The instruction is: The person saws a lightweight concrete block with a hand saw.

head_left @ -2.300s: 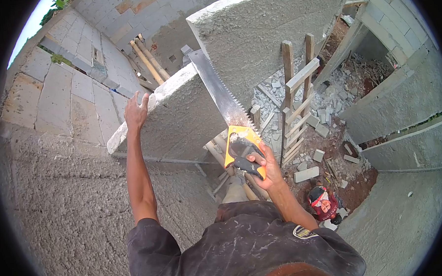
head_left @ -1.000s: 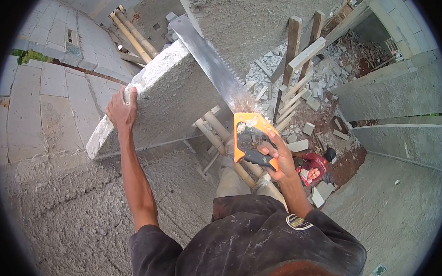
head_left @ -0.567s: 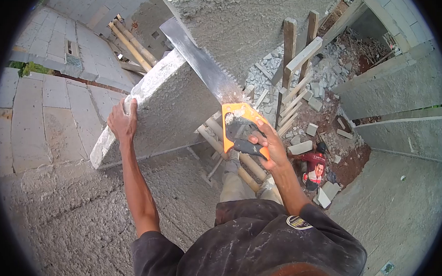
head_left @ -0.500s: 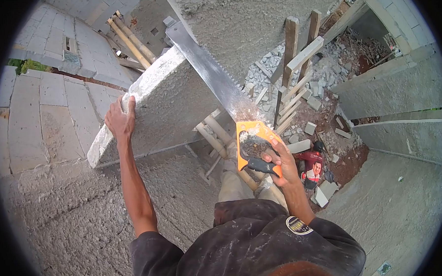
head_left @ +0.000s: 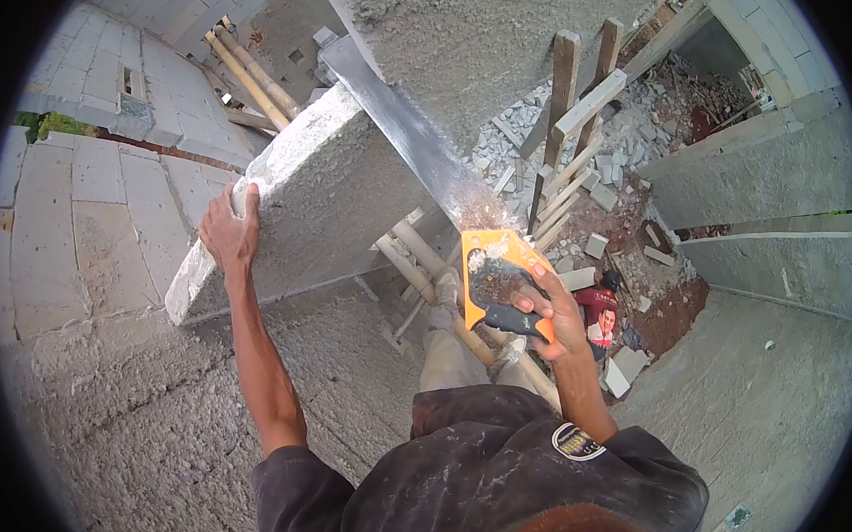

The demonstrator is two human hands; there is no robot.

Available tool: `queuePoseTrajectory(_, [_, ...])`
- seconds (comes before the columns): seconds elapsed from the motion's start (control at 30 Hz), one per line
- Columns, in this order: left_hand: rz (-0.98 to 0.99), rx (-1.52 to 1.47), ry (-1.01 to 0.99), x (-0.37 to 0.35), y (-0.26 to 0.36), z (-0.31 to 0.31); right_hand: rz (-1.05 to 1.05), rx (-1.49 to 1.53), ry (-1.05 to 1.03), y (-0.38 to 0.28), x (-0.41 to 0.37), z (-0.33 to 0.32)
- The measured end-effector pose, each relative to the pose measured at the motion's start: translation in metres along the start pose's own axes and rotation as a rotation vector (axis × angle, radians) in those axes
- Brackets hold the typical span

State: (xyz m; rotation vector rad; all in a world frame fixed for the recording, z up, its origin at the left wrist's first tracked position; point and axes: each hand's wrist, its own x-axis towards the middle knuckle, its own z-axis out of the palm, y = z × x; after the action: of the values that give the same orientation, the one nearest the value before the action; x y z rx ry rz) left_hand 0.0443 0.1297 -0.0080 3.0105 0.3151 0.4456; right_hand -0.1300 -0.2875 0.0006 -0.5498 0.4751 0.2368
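My right hand [head_left: 553,308] is wrapped around the orange and black handle of a handsaw [head_left: 403,139]. The saw's long blade, blurred along its length, lies against the far end of a plastered block wall [head_left: 332,189], in the gap beside a taller wall section [head_left: 464,50]. Rust or dirt marks the blade near the handle. On the left, my left hand [head_left: 229,227] grips the wall's rough pale top edge, thumb on the near face and fingers over the top.
Below me are bamboo poles [head_left: 421,252] under my feet. Rubble [head_left: 525,133] and upright timber posts [head_left: 561,94] stand lower down to the right. A person in a red shirt [head_left: 597,316] is down among the broken blocks. More block walls [head_left: 121,241] rise around.
The handsaw and my right hand have shifted slightly right and toward me, drawing the blade back along the wall's end. My left hand stays in nearly the same spot on the edge.
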Motion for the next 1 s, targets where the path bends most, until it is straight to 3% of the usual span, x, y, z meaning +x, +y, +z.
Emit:
queuePoseTrajectory(0.13, [-0.009,0.017,-0.034,-0.001,-0.003,-0.001,0.006,-0.029,-0.096,0.012,0.127,0.075])
queuePoseTrajectory(0.23, [-0.005,-0.012,-0.061,0.000,-0.001,-0.006,-0.029,0.017,-0.067,0.011,0.107,0.064])
queuePoseTrajectory(0.37, [-0.018,-0.019,-0.038,-0.005,0.001,-0.002,-0.070,-0.030,0.068,0.014,0.002,0.003])
queuePoseTrajectory(0.47, [-0.006,0.008,-0.038,-0.002,-0.003,-0.002,-0.060,0.007,-0.002,0.008,0.028,0.013])
queuePoseTrajectory(0.57, [-0.004,-0.013,-0.010,0.001,0.000,0.000,-0.033,-0.066,-0.067,0.020,0.133,0.069])
queuePoseTrajectory(0.63, [-0.022,-0.009,-0.043,0.001,-0.003,-0.001,-0.058,-0.013,-0.090,0.015,0.127,0.073])
queuePoseTrajectory(0.8, [-0.035,-0.005,-0.054,-0.008,-0.004,0.004,-0.021,0.005,0.092,0.020,-0.011,-0.002])
queuePoseTrajectory(0.9, [-0.013,0.014,-0.034,0.001,-0.003,0.000,-0.005,0.053,0.051,0.003,-0.006,0.025])
queuePoseTrajectory(1.0, [-0.025,-0.015,-0.003,0.000,-0.001,-0.001,-0.064,0.004,-0.040,0.019,0.112,0.080])
